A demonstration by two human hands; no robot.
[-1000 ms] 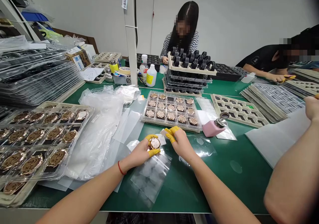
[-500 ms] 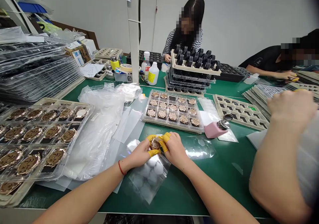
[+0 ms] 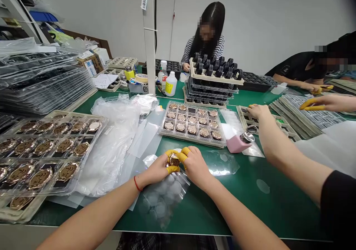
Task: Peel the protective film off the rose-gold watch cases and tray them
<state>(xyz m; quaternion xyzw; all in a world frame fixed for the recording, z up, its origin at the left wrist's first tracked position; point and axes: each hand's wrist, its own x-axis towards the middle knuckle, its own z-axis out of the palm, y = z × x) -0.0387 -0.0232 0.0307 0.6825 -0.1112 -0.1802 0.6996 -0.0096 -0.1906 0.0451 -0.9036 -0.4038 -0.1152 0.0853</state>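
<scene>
My left hand [image 3: 160,167], with yellow finger covers and a red string at the wrist, is closed around a round rose-gold watch case [image 3: 174,161]. The thumb and fingers of my right hand [image 3: 191,164], also in yellow covers, are pressed at the right edge of the same case. Under both hands lies a clear bag [image 3: 167,198] of round translucent discs. Behind them stands a clear-lidded tray [image 3: 191,122] of similar watch cases, with one pocket lacking a case. A larger tray [image 3: 44,146] of cases fills the left side.
Plastic wrap [image 3: 111,142] lies left of my hands. A pink bottle [image 3: 240,142] stands at the right. A neighbour's arm [image 3: 289,161] reaches to a beige tray [image 3: 292,133]. Stacked black parts [image 3: 213,88] stand farther back, before a seated person [image 3: 208,35].
The neighbour's arm at the right has swung down and forward onto the beige tray, and another yellow-tipped hand now shows behind it. My hands have barely moved; the case sits slightly differently between them.
</scene>
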